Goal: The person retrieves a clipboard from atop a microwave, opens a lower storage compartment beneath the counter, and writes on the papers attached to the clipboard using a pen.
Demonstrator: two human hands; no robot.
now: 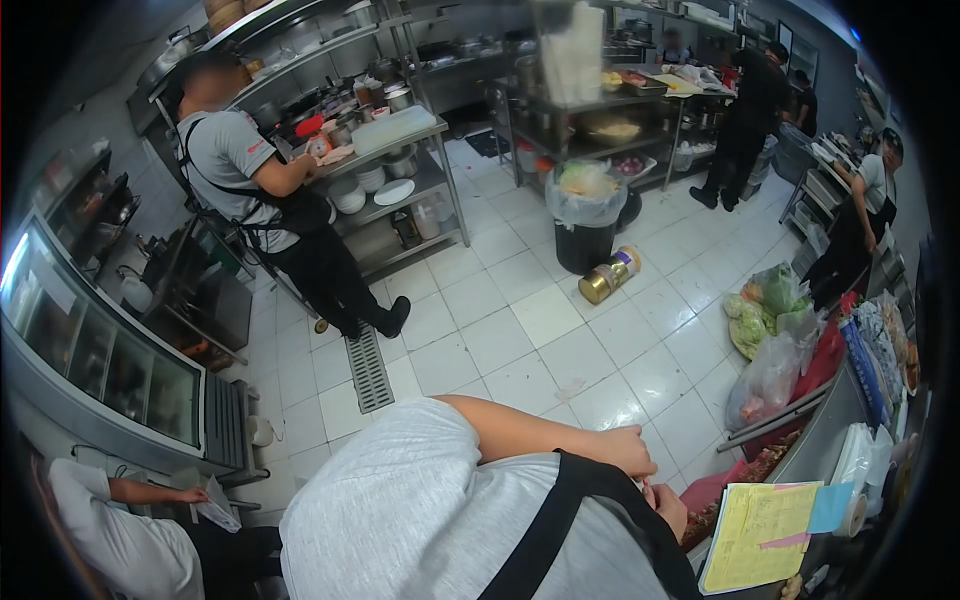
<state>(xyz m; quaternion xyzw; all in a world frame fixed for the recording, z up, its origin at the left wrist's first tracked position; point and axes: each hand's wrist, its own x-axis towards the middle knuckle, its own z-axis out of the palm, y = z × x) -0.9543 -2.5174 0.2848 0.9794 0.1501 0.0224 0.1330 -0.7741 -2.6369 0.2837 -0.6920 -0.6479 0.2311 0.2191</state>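
My left hand [625, 452] is at the end of my bare forearm, in front of my chest, its fingers curled closed. Just below it, my right hand [668, 508] is partly hidden by my shirt and black apron [620, 500]. The fingers of the two hands are close together, and whatever lies between them is too small or covered to make out. Beside my right hand are a pinkish-red bag [708, 487] and a strip of dark reddish pieces [765, 462]. A yellow written sheet [758, 540] with a blue slip [828, 508] lies nearby.
Clear plastic bags of leafy greens [770, 310] stand on the tiles by the counter. A lined black bin [585, 225] and a gold can [610, 275] are further off. A floor drain [370, 375] runs near a co-worker [250, 190]; other people stand around the kitchen.
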